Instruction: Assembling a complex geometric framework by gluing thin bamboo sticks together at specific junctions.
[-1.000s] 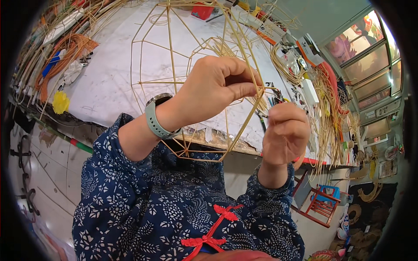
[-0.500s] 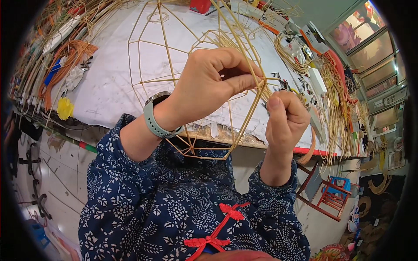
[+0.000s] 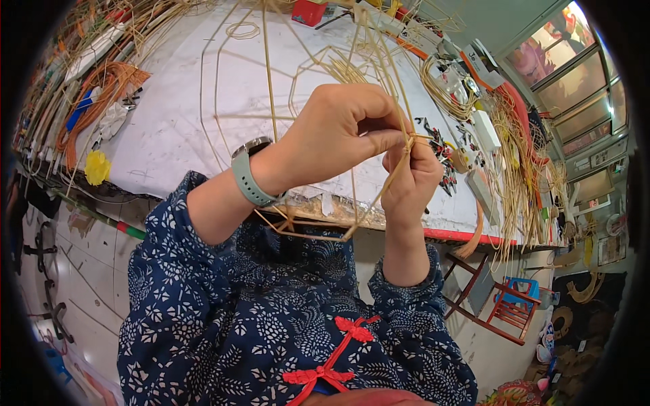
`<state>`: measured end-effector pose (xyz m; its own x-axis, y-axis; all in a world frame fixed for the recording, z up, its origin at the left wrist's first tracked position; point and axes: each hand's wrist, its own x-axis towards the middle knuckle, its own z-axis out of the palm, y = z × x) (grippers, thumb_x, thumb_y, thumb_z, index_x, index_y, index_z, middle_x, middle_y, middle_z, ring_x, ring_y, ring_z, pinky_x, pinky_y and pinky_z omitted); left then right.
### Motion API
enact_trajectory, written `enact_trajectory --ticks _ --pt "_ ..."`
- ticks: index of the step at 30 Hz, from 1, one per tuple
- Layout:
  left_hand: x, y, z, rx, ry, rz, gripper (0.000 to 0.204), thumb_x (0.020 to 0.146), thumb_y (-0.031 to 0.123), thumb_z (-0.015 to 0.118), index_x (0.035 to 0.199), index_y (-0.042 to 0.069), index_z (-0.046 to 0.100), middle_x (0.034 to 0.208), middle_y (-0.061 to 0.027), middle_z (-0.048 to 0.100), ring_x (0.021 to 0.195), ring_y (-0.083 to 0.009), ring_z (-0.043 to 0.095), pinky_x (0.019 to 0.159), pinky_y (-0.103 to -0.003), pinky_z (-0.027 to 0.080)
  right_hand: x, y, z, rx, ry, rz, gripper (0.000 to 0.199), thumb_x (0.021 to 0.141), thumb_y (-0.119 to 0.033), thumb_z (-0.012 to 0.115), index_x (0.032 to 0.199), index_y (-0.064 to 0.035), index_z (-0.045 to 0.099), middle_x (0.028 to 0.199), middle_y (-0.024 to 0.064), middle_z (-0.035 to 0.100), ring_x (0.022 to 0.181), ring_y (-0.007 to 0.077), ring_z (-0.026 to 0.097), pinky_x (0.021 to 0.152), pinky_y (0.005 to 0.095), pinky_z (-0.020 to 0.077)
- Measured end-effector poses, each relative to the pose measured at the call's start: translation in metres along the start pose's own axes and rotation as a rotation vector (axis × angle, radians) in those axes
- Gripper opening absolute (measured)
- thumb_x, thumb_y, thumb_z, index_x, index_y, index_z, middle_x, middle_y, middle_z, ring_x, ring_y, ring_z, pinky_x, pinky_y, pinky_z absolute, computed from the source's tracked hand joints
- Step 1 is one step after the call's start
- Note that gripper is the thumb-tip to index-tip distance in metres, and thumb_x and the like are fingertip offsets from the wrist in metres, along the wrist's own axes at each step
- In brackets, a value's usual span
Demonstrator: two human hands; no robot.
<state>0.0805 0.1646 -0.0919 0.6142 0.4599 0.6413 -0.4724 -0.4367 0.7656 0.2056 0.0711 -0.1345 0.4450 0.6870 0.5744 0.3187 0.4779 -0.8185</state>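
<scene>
- Centrally, a bamboo-strip frame point(image 3: 318, 135) is held up in front of the chest, above the near edge of the white worktable point(image 3: 162, 135).
- The left hand point(image 3: 335, 132) is closed on 1 slanting strip of the frame, the thumb and forefinger pinched together at a joint where several strips meet.
- The right hand point(image 3: 409, 179) is curled shut just beside the left, its fingertips point(image 3: 414, 145) touching the same joint from below; what exactly is pinched there cannot be told.
- A grey-green wristwatch point(image 3: 249, 172) is worn on the left wrist.
- The lower corner of the frame is seen against the blue patterned jacket point(image 3: 271, 325), which is fastened with red knot buttons point(image 3: 355, 328).
- On the table's left side, orange strips point(image 3: 101, 84) and a yellow flower-like piece point(image 3: 97, 167) are laid, well apart from the hands.
- Near the far edge a red box point(image 3: 308, 11) is set.
- To the right, bundles of bamboo strips point(image 3: 518, 155) are hung over the table edge, and a red wooden stool point(image 3: 497, 304) is seen on the floor below.
</scene>
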Motion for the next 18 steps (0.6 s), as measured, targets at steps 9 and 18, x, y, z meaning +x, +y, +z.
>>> enact_trajectory --ticks 9,18 --pt "0.010 -0.033 0.004 0.360 -0.186 0.160 0.008 0.074 -0.003 0.066 0.082 0.000 0.066 0.077 -0.0063 0.061 0.067 -0.0105 0.058 0.057 -0.021 0.045 -0.014 0.062 0.005 0.130 0.200 -0.049 0.022 0.090 -0.021 0.057 0.086 0.0005 0.059 0.066 -0.0037 0.051 0.055 0.0027 0.041 0.049 0.0181 0.0312" --pt "0.025 -0.045 0.009 0.363 -0.272 -0.063 0.008 0.077 0.000 0.065 0.083 -0.003 0.064 0.083 -0.0056 0.056 0.070 -0.0099 0.057 0.061 -0.023 0.050 -0.015 0.070 -0.010 0.188 0.158 0.097 0.019 0.088 -0.015 0.058 0.080 0.0009 0.060 0.065 -0.0011 0.054 0.058 0.0034 0.044 0.051 0.0183 0.0346"
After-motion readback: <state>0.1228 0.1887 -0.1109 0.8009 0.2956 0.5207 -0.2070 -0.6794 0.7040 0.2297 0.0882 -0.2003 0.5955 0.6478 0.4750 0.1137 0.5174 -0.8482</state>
